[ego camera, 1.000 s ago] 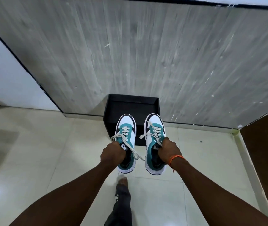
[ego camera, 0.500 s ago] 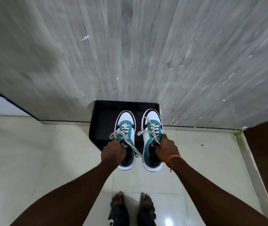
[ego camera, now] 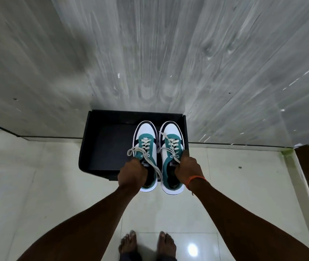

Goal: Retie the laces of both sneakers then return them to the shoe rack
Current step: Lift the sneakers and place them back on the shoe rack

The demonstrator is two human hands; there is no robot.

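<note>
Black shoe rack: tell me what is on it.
Over the right part of the black shoe rack are two teal and white sneakers, gripped by the left hand and right hand. Whether their soles touch it is hidden. Its left part shows only dark surface.

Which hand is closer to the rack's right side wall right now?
Right. The right hand grips the right sneaker beside the black rack's right wall; the left hand holds the left sneaker nearer the rack's middle.

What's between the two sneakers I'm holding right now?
In the head view, only a narrow gap separates the left sneaker and right sneaker; the left one's loose lace end dangles there.
</note>
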